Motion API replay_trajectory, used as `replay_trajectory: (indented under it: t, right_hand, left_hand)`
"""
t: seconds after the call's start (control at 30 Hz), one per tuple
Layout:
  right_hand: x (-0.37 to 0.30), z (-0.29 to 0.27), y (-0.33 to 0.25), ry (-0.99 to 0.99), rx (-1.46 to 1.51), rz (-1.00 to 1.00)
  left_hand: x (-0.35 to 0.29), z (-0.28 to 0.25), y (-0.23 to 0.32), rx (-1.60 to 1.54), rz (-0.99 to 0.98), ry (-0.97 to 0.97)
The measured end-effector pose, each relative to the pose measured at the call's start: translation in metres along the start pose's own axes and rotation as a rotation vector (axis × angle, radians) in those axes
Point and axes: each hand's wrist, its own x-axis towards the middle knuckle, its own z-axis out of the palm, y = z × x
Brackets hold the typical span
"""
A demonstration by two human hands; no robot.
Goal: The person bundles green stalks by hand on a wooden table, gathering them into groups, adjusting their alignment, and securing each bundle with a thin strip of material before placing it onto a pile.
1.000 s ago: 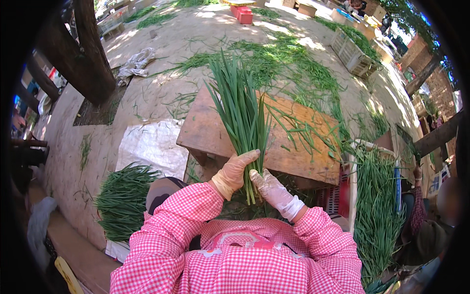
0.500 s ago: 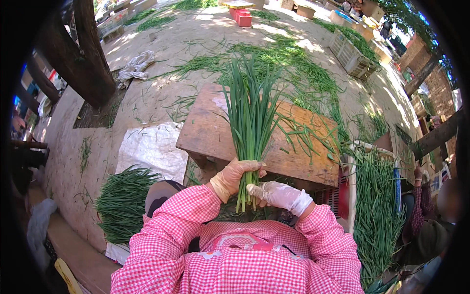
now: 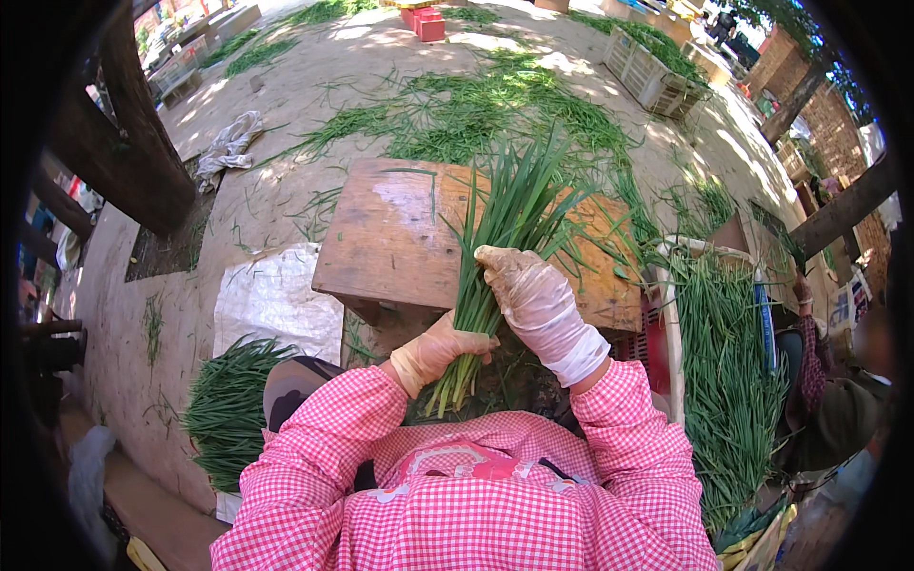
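Observation:
A bunch of long green garlic chives (image 3: 505, 224) leans up and to the right over a low wooden table (image 3: 381, 238). My left hand (image 3: 440, 350), in a pale thin glove, is wrapped round the bunch near its lower stalks, whose ends stick out below. Higher up, my right hand (image 3: 535, 290), in a whitish glove, closes on the right side of the bunch with its thumb across the leaves. The tips of the right fingers are partly hidden behind the hand. Loose leaves lie on the table's right part.
A pile of chives (image 3: 228, 404) lies at my left beside a white sheet (image 3: 276, 300). A long crate of chives (image 3: 724, 381) stands at my right, near another person. Cut leaves (image 3: 476, 109) cover the ground ahead; a tree trunk (image 3: 124, 162) rises at far left.
My right hand has moved up from the stalk ends to the middle of the bunch. The bunch now tilts right, and my left hand sits slightly lower and further left.

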Motion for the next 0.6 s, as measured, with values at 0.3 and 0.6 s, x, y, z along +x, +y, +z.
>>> replay_trajectory:
  t: [0.3,0.6]
  right_hand:
    - [-0.005,0.0068,0.0054,0.176,0.38,0.205]
    - [-0.001,0.0013,0.0,0.152,0.271,0.09]
  left_hand:
    - [-0.0016,0.006,0.0024,-0.033,0.06,-0.007]
    - [-0.0017,0.004,0.0001,-0.014,0.042,0.01]
